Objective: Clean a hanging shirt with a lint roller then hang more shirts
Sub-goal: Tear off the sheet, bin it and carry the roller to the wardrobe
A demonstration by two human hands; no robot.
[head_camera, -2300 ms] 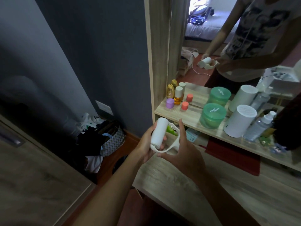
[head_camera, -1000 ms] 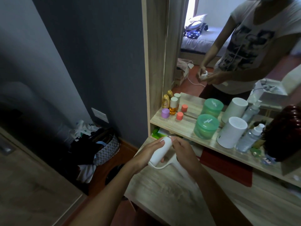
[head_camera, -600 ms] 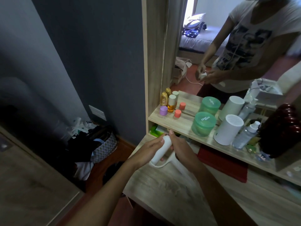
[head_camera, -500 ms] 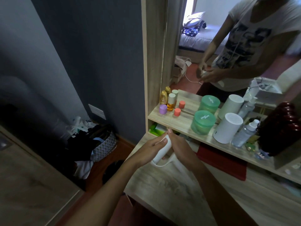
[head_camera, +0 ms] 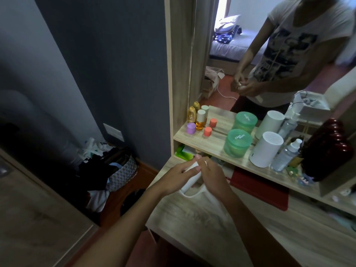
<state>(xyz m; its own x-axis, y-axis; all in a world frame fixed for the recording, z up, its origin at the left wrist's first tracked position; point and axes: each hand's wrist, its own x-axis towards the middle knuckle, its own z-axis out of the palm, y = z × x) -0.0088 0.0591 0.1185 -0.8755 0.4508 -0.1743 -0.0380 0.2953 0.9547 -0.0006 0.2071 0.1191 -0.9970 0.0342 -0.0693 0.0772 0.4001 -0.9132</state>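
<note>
I see the white plastic lint roller (head_camera: 189,179) just below the middle of the frame, held over the near edge of the pale wood-grain table (head_camera: 192,218). My left hand (head_camera: 176,177) wraps its fingers around the roller's barrel from the left side. My right hand (head_camera: 211,177) grips it from the right, fingertips at the barrel's upper end, while the roller's curved white handle loops out beneath both hands.

Just above the hands a wooden shelf (head_camera: 213,143) carries a translucent green round tub with a lid (head_camera: 238,142), a white cylindrical device with a perforated top (head_camera: 265,149) to its right, and a clear spray bottle with a white cap (head_camera: 285,156) beside that. Further left on the shelf stand a small purple jar (head_camera: 191,128), an amber bottle with a white cap (head_camera: 200,120) and a small coral-red jar (head_camera: 207,131). A mirror (head_camera: 269,54) fills the upper right. In the lower left, a grey patterned basket heaped with dark clothes (head_camera: 117,168) sits on the floor against the dark blue wall.
</note>
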